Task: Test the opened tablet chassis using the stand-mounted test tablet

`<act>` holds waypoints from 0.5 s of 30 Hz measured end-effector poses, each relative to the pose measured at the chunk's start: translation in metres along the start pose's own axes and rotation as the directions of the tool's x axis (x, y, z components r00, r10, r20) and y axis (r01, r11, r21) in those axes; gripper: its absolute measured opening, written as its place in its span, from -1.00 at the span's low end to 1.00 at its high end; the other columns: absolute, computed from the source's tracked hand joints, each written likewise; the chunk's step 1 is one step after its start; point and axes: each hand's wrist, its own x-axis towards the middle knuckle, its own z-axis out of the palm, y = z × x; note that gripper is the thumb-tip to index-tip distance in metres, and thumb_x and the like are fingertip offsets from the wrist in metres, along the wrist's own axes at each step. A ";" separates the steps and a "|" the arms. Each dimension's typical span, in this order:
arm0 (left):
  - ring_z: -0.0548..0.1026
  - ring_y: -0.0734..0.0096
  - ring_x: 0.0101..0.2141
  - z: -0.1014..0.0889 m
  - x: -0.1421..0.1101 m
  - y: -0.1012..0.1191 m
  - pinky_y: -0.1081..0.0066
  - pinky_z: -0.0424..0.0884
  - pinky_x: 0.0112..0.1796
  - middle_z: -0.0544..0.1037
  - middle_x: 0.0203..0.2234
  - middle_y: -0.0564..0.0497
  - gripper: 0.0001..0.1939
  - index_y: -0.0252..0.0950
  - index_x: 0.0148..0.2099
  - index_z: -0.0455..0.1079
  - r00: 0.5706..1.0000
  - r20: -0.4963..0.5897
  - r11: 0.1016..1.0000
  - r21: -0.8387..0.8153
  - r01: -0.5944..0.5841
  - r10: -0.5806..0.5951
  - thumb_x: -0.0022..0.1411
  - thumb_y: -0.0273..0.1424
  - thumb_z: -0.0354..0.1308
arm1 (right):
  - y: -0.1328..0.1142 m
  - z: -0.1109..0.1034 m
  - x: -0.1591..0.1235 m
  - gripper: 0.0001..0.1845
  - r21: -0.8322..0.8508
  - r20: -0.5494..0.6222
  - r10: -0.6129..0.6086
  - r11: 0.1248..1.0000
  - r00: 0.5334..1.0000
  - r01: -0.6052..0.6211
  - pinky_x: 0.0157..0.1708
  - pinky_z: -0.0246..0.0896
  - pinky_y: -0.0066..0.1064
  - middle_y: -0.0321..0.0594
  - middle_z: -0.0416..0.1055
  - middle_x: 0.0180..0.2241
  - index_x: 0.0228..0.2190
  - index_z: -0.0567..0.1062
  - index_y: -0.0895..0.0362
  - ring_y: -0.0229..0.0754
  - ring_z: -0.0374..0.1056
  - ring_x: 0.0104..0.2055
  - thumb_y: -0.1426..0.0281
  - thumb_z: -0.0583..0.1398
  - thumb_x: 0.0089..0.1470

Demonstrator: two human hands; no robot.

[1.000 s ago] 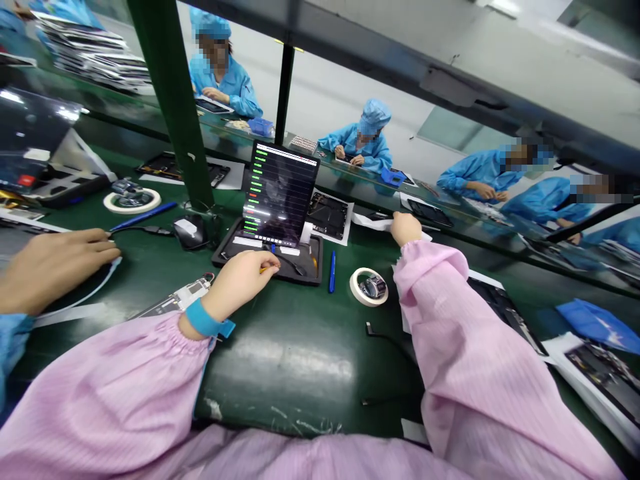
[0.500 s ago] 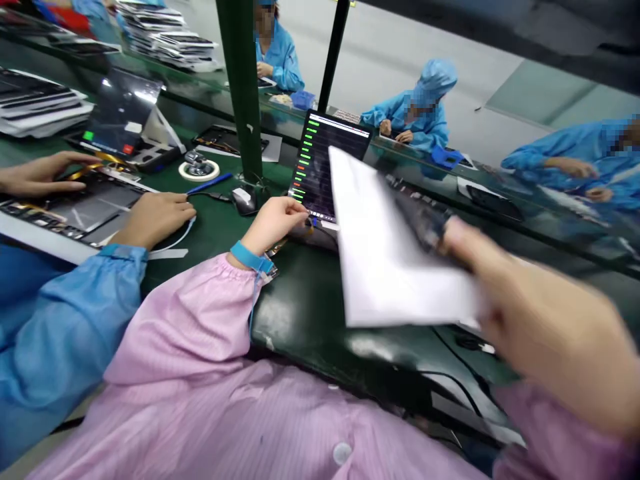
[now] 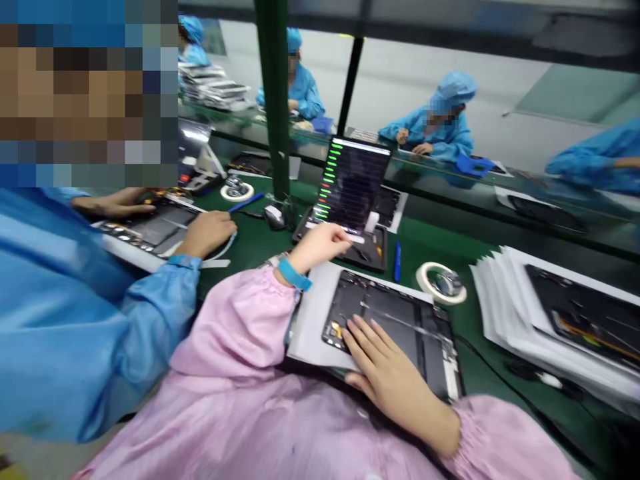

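Observation:
An opened tablet (image 3: 395, 313), its black batteries and inner parts showing, lies on a white sheet (image 3: 313, 320) in front of me. My right hand (image 3: 393, 370) rests flat on its near left part, fingers stretched out. Beyond it, my left hand (image 3: 323, 245) has thumb and fingers pinched together by the lower edge of a propped-up screen (image 3: 355, 187); whatever is in the pinch is too small to make out. Green and red marks run down that screen's left side. A dark tray-like base (image 3: 373, 250) sits below the screen.
A stack of white sheets (image 3: 493, 307) with another opened tablet (image 3: 585, 307) on top stands right. Nearby are a tape roll (image 3: 427, 273), a blue pen (image 3: 397, 261) and a black cable (image 3: 493, 370). On the left, a co-worker's blue sleeve (image 3: 165, 300) is close to mine.
My right hand has brought the white sheet and tablet down from the air onto the bench and now lies on the tablet. My left hand stays pinched by the screen. The view has turned right.

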 end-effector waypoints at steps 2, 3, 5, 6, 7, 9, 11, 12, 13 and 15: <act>0.51 0.44 -0.42 0.005 0.000 0.001 0.48 0.39 -0.36 0.58 -0.48 -0.03 -0.89 -0.39 -0.33 0.49 0.999 0.049 0.999 0.041 -0.017 0.015 0.09 -0.47 0.16 | 0.006 0.005 -0.005 -0.25 -0.006 -0.008 -0.024 1.000 1.000 0.024 0.14 0.16 0.03 0.13 0.07 0.24 0.23 0.14 0.34 0.16 -0.06 0.30 0.08 0.08 0.22; 0.51 0.44 -0.42 0.007 0.000 0.001 0.49 0.39 -0.36 0.58 -0.47 -0.04 -0.89 -0.40 -0.33 0.49 0.998 0.070 0.998 0.062 -0.012 0.008 0.09 -0.47 0.15 | 0.010 0.007 -0.006 -0.18 -0.017 -0.023 -0.035 0.999 0.999 0.034 0.14 0.16 0.02 0.12 0.04 0.25 0.24 0.10 0.33 0.15 -0.07 0.30 0.01 0.08 0.19; 0.51 0.45 -0.41 0.009 0.000 0.004 0.51 0.38 -0.36 0.60 -0.43 -0.04 -0.88 -0.39 -0.32 0.50 0.993 0.117 0.995 0.102 -0.012 0.000 0.09 -0.49 0.15 | 0.020 0.008 -0.007 -0.13 -0.035 -0.056 -0.054 0.998 0.997 0.052 0.14 0.16 0.00 0.11 0.01 0.26 0.27 0.04 0.32 0.15 -0.07 0.30 -0.04 0.05 0.18; 0.52 0.45 -0.39 0.009 0.000 0.005 0.51 0.37 -0.36 0.60 -0.41 -0.04 -0.88 -0.39 -0.31 0.51 0.990 0.138 0.993 0.121 -0.012 -0.005 0.09 -0.49 0.15 | 0.025 0.007 -0.006 -0.13 -0.042 -0.068 -0.061 0.997 0.996 0.058 0.13 0.15 0.00 0.10 0.00 0.27 0.27 0.03 0.30 0.15 -0.06 0.29 -0.05 0.04 0.19; 0.52 0.45 -0.38 0.009 0.000 0.006 0.51 0.37 -0.35 0.61 -0.38 -0.04 -0.87 -0.39 -0.30 0.51 0.988 0.156 0.990 0.137 -0.015 -0.007 0.09 -0.50 0.15 | 0.030 0.005 -0.004 -0.15 -0.047 -0.078 -0.068 0.997 0.995 0.064 0.13 0.16 0.01 0.10 0.00 0.27 0.28 0.02 0.29 0.15 -0.05 0.29 -0.04 0.03 0.20; 0.51 0.45 -0.36 0.009 -0.001 0.008 0.52 0.37 -0.34 0.61 -0.36 -0.05 -0.86 -0.40 -0.29 0.52 0.983 0.182 0.987 0.158 -0.022 -0.007 0.10 -0.50 0.15 | 0.038 -0.003 0.001 -0.20 -0.051 -0.105 -0.077 0.996 0.991 0.072 0.10 0.17 0.02 0.09 0.00 0.27 0.27 0.03 0.27 0.16 -0.02 0.28 0.00 0.01 0.22; 0.51 0.45 -0.37 0.009 -0.002 0.009 0.52 0.36 -0.33 0.61 -0.36 -0.06 -0.85 -0.42 -0.28 0.52 0.980 0.199 0.986 0.165 -0.025 -0.008 0.11 -0.50 0.14 | 0.044 -0.013 0.005 -0.27 -0.048 -0.148 -0.084 0.996 0.985 0.078 0.07 0.21 0.01 0.07 0.02 0.26 0.26 0.08 0.25 0.17 0.03 0.26 0.05 0.01 0.24; 0.51 0.45 -0.37 0.009 -0.002 0.009 0.52 0.36 -0.33 0.60 -0.37 -0.06 -0.84 -0.42 -0.28 0.52 0.978 0.208 0.985 0.171 -0.028 -0.008 0.11 -0.50 0.13 | 0.046 -0.019 0.006 -0.30 -0.043 -0.167 -0.081 0.996 0.983 0.075 0.06 0.23 -0.01 0.05 0.04 0.26 0.25 0.11 0.24 0.16 0.06 0.25 0.07 0.01 0.25; 0.50 0.46 -0.38 0.009 -0.003 0.009 0.52 0.36 -0.34 0.60 -0.38 -0.06 -0.84 -0.42 -0.28 0.52 0.976 0.218 0.984 0.178 -0.031 -0.009 0.11 -0.50 0.14 | 0.048 -0.024 0.007 -0.33 -0.037 -0.183 -0.073 0.997 0.980 0.068 0.04 0.26 -0.02 0.03 0.07 0.25 0.24 0.14 0.21 0.15 0.10 0.23 0.09 0.01 0.25; 0.50 0.46 -0.39 0.011 -0.003 0.009 0.52 0.36 -0.34 0.60 -0.39 -0.04 -0.84 -0.40 -0.28 0.52 0.971 0.240 0.981 0.192 -0.038 -0.010 0.10 -0.50 0.13 | 0.050 -0.033 0.007 -0.39 -0.025 -0.197 -0.053 0.998 0.979 0.049 0.01 0.30 -0.06 -0.03 0.15 0.22 0.21 0.21 0.16 0.12 0.19 0.18 0.11 0.01 0.25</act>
